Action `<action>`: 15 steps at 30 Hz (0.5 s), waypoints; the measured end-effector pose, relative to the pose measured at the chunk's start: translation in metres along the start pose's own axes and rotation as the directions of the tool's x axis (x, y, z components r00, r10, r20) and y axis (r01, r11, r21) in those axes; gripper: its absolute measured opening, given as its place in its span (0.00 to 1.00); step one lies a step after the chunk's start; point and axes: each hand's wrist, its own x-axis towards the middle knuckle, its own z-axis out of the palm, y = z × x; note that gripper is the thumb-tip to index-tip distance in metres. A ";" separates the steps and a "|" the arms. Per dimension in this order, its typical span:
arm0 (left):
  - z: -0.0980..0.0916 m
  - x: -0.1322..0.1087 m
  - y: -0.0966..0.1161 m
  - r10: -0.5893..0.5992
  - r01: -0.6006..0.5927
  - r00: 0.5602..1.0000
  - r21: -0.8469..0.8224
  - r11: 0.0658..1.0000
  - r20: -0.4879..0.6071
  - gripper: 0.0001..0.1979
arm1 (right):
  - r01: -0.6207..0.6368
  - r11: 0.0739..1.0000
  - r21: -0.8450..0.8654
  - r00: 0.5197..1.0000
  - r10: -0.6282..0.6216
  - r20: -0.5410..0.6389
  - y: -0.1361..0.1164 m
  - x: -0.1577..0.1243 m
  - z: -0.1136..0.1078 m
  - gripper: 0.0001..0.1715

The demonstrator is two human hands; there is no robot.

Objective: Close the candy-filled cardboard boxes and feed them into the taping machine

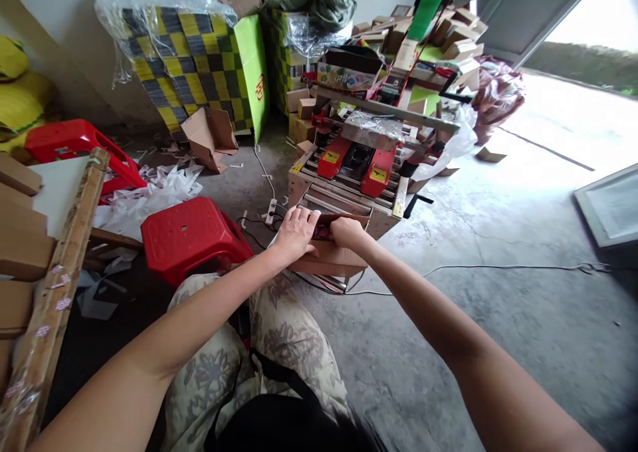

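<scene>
An open cardboard box [329, 260] sits at the near end of a roller conveyor, in front of my knees. My left hand [298, 231] grips its left side, fingers over the top edge and thumb toward the near flap. At the box's right side, my right hand [349, 231] is closed, with its fingertips down in the opening. What those fingers hold, if anything, is hidden. Between my hands, dark reddish contents [323, 230] show inside the box, too small to make out.
Beyond the box stands a carton-sealing machine [356, 163] with red side guides. A red stool [192, 236] is at my left, near a power strip [271, 211]. A wooden-edged table [62, 286] bears cartons. A cable [478, 266] crosses the floor at right.
</scene>
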 end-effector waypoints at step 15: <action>0.028 -0.032 -0.002 0.031 -0.051 0.993 -0.179 0.983 -0.113 0.26 | 0.038 0.970 0.239 0.680 0.150 -0.717 -0.015 -0.063 0.057 0.23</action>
